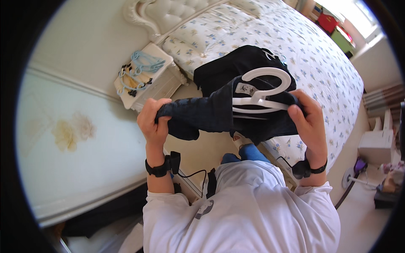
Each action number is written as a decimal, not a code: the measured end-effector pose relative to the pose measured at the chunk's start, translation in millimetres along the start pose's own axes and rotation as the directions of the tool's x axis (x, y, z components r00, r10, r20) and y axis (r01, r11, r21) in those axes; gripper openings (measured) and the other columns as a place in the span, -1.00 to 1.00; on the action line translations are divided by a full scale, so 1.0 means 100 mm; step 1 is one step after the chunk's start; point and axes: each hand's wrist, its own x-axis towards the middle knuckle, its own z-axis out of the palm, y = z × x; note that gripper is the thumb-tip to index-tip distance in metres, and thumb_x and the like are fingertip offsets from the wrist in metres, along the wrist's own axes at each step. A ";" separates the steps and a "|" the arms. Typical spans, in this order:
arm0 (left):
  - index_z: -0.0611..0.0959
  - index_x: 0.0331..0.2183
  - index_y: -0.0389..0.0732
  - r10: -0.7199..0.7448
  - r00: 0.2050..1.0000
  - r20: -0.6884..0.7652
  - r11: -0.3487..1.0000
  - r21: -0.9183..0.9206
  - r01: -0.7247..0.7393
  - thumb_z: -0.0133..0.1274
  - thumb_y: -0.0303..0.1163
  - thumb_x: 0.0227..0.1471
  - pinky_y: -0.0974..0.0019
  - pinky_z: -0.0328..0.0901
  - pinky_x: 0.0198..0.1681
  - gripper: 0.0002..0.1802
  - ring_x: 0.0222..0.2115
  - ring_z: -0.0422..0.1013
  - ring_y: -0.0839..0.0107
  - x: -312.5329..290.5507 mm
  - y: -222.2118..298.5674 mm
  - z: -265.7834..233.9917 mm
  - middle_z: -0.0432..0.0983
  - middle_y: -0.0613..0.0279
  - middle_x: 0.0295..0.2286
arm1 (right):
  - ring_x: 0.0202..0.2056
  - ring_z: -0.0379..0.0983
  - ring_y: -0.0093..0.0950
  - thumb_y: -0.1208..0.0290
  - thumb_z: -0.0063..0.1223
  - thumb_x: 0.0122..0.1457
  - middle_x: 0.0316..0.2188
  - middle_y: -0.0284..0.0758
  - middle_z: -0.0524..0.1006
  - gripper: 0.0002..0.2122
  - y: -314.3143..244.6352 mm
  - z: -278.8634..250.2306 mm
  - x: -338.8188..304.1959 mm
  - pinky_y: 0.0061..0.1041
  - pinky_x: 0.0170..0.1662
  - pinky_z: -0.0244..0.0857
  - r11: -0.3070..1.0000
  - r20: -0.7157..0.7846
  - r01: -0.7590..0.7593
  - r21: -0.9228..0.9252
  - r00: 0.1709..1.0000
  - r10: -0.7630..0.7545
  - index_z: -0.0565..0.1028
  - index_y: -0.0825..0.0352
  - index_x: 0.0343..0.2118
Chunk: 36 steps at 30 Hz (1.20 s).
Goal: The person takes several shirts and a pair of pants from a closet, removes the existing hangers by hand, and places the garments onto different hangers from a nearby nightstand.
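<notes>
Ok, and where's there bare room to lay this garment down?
For the dark garment, the widest free patch is the flowered bedding, right of the dark clothes and beyond your right hand. A second lies between those clothes and the headboard. Crowded: the bedding under those clothes, and the nightstand, mostly covered by hangers.

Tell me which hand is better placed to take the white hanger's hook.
Probably the right hand: it grips the dark navy garment close beside the white hanger, while the left hand holds the garment's other end, farther from the hook.
</notes>
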 end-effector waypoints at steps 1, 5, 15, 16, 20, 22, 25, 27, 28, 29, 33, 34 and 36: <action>0.61 -0.38 -0.27 0.009 1.000 0.014 1.000 -0.018 -0.008 0.17 -0.27 -0.09 0.38 0.17 -0.52 -0.73 -0.61 0.30 0.32 0.04 -0.01 0.08 0.37 0.18 -0.60 | -0.61 0.24 -0.54 0.30 0.18 0.06 -0.66 -0.33 0.34 -0.74 0.05 -0.06 -0.05 -0.59 -0.49 0.14 1.000 -0.020 -0.013 -0.007 1.000 0.013 0.47 0.41 -0.33; 0.62 -0.35 -0.26 0.012 0.986 0.167 0.994 -0.112 0.007 0.20 -0.32 -0.14 0.40 0.20 -0.50 -0.73 -0.59 0.33 0.34 0.29 -0.10 0.56 0.40 0.18 -0.58 | -0.46 0.39 -0.49 0.44 0.28 -0.09 -0.52 -0.29 0.48 -0.69 0.39 -0.32 -0.12 -0.57 -0.33 0.24 0.990 -0.014 -0.139 -0.026 0.990 0.138 0.49 0.40 -0.26; 0.62 -0.31 -0.24 -0.030 0.956 0.293 0.993 -0.103 0.062 0.16 -0.42 -0.06 0.30 0.29 -0.31 -0.80 -0.42 0.41 0.16 1.35 -1.28 2.89 0.48 0.09 -0.46 | -0.57 0.35 -0.42 0.29 0.21 -0.01 -0.63 -0.26 0.46 -0.73 2.65 -0.91 1.27 -0.45 -0.42 0.24 0.885 -0.311 -0.355 -0.301 0.914 0.260 0.51 0.37 -0.33; 0.61 -0.28 -0.26 0.029 0.961 0.276 1.000 0.000 -0.030 0.14 -0.41 -0.04 0.26 0.28 -0.26 -0.78 -0.37 0.41 0.14 1.48 -1.50 3.19 0.49 0.09 -0.43 | -0.46 0.44 -0.25 0.25 0.21 0.00 -0.54 -0.20 0.52 -0.71 3.01 -0.92 1.52 -0.38 -0.35 0.29 0.872 -0.380 -0.367 -0.325 0.895 0.235 0.53 0.35 -0.29; 0.60 -0.25 -0.26 -0.022 0.972 0.233 0.977 0.213 -0.029 0.11 -0.38 0.00 0.20 0.27 -0.17 -0.76 -0.28 0.39 0.11 1.61 -2.16 4.18 0.49 0.08 -0.37 | -0.18 0.41 -0.21 0.33 0.16 0.04 -0.29 -0.20 0.52 -0.77 4.23 -0.84 2.05 -0.35 -0.11 0.29 0.811 -0.597 -0.341 -0.475 0.802 -0.012 0.54 0.27 -0.23; 0.61 -0.28 -0.27 -0.197 0.926 0.322 0.976 0.158 0.153 0.10 -0.39 0.01 0.24 0.31 -0.23 -0.79 -0.35 0.42 0.16 1.42 -2.20 4.54 0.49 0.07 -0.39 | -0.27 0.47 -0.27 0.37 0.13 0.06 -0.35 -0.20 0.54 -0.81 4.68 -0.66 1.91 -0.38 -0.18 0.33 0.849 -0.635 -0.481 -0.220 0.731 0.250 0.54 0.28 -0.26; 0.62 -0.41 -0.18 -0.266 0.798 0.541 0.951 0.013 0.308 0.09 -0.41 -0.02 0.21 0.33 -0.33 -0.91 -0.40 0.45 0.13 0.82 -2.13 4.92 0.49 0.14 -0.46 | -0.39 0.53 -0.35 0.42 0.09 0.07 -0.44 -0.21 0.57 -0.86 5.12 -0.06 1.39 -0.43 -0.27 0.37 0.804 -0.552 -0.591 0.058 0.652 0.519 0.54 0.29 -0.30; 0.65 -0.38 -0.25 -0.291 0.716 0.634 0.935 0.029 0.354 0.09 -0.50 -0.02 0.36 0.35 -0.39 -0.90 -0.49 0.49 0.34 0.46 -2.19 5.14 0.52 0.17 -0.49 | -0.35 0.53 -0.36 0.42 0.09 0.08 -0.43 -0.23 0.58 -0.87 5.21 0.32 1.14 -0.44 -0.25 0.37 0.682 -0.449 -0.714 0.158 0.563 0.694 0.53 0.31 -0.32; 0.65 -0.37 -0.26 -0.346 0.665 0.662 0.902 0.041 0.429 0.08 -0.51 -0.01 0.38 0.36 -0.39 -0.90 -0.49 0.50 0.36 0.31 -2.26 5.22 0.54 0.17 -0.49 | -0.36 0.53 -0.36 0.43 0.09 0.08 -0.43 -0.24 0.58 -0.88 5.18 0.48 1.10 -0.44 -0.25 0.37 0.633 -0.405 -0.756 0.168 0.533 0.743 0.53 0.31 -0.33; 0.65 -0.37 -0.27 -0.391 0.609 0.690 0.864 0.047 0.501 0.06 -0.52 0.00 0.39 0.38 -0.40 -0.89 -0.49 0.52 0.39 0.22 -2.30 5.33 0.56 0.18 -0.49 | -0.36 0.54 -0.36 0.43 0.08 0.08 -0.43 -0.25 0.58 -0.88 5.19 0.60 1.06 -0.44 -0.25 0.37 0.581 -0.370 -0.796 0.172 0.495 0.787 0.53 0.32 -0.34; 0.65 -0.34 -0.31 -0.497 0.485 0.720 0.767 0.103 0.633 0.05 -0.53 0.02 0.43 0.40 -0.41 -0.86 -0.50 0.54 0.43 -0.07 -2.49 5.79 0.59 0.15 -0.47 | -0.37 0.54 -0.36 0.44 0.07 0.07 -0.43 -0.24 0.58 -0.88 5.40 0.81 1.07 -0.44 -0.26 0.38 0.528 -0.356 -0.797 0.293 0.421 0.834 0.53 0.33 -0.33; 0.65 -0.31 -0.31 -0.519 0.435 0.736 0.745 0.142 0.651 0.05 -0.53 0.01 0.43 0.40 -0.42 -0.84 -0.50 0.54 0.44 -0.13 -2.56 5.88 0.60 0.13 -0.47 | -0.37 0.54 -0.36 0.44 0.07 0.07 -0.43 -0.24 0.58 -0.88 5.44 0.84 1.12 -0.44 -0.26 0.38 0.515 -0.353 -0.805 0.295 0.409 0.841 0.53 0.33 -0.33; 0.64 -0.26 -0.32 -0.544 0.352 0.761 0.727 0.218 0.651 0.06 -0.51 0.00 0.42 0.40 -0.42 -0.80 -0.51 0.54 0.44 -0.30 -2.67 6.01 0.61 0.11 -0.45 | -0.36 0.54 -0.35 0.44 0.07 0.07 -0.43 -0.22 0.58 -0.87 5.51 0.91 1.23 -0.43 -0.26 0.38 0.511 -0.318 -0.802 0.308 0.419 0.850 0.53 0.34 -0.33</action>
